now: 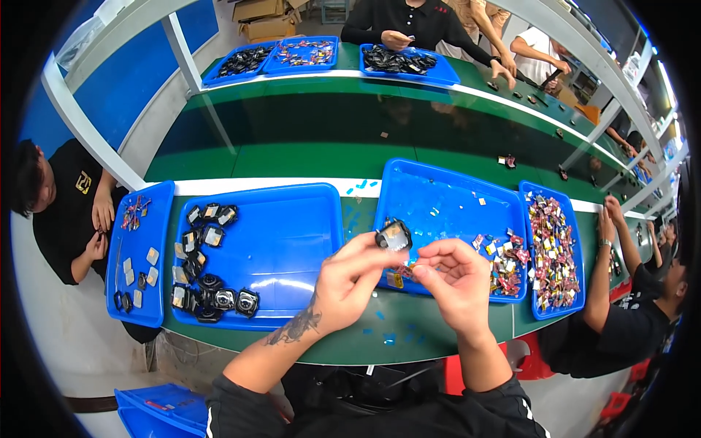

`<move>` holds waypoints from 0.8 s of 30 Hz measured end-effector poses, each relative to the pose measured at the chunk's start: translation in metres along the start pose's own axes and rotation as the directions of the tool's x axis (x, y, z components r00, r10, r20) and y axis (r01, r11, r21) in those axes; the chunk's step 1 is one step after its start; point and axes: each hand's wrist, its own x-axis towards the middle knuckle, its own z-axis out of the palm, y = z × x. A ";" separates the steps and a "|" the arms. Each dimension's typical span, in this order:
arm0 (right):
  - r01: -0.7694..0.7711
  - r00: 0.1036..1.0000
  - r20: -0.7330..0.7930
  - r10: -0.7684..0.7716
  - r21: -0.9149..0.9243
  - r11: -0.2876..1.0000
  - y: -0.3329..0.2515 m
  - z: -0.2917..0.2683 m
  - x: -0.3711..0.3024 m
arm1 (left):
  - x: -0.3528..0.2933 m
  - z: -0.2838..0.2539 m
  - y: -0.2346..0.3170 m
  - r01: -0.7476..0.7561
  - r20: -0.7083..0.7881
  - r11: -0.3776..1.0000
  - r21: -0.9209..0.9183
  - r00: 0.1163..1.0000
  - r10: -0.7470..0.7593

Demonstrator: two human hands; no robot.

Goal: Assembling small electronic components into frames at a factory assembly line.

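In my left hand [349, 281] is a small black casing [394, 235] with a squarish pale window, held up at the fingertips. My right hand [460, 281] is close beside it, thumb and fingers pinched on a small wired part [404, 271] with reddish wires and a yellowish piece. Both hands hover over the near edge of a blue tray [453, 212] that has wired parts [507, 266] heaped at its right end. Left of my hands, another blue tray [292, 226] carries several black casings [225, 299] along its left side.
A narrow blue tray [150, 310] stands far left; one full of wired parts [553, 252] is at right. Blue film scraps [389, 339] lie on the green bench [328, 354]. Co-workers sit at left [69, 197], right [621, 321] and across [409, 25]. Metal posts [182, 55] frame the line.
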 end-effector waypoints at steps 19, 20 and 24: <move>-0.210 0.929 0.327 0.172 0.083 0.974 -0.012 -0.022 -0.004 | 0.007 -0.009 0.014 -0.609 0.417 0.534 0.586 0.792 0.445; -0.211 0.930 0.323 0.174 0.083 0.974 -0.013 -0.021 -0.004 | 0.007 -0.007 0.014 -0.610 0.419 0.537 0.583 0.792 0.444; -0.048 0.955 0.290 0.064 -0.060 0.997 -0.018 -0.024 -0.001 | 0.007 -0.005 0.014 -0.600 0.413 0.523 0.606 0.799 0.438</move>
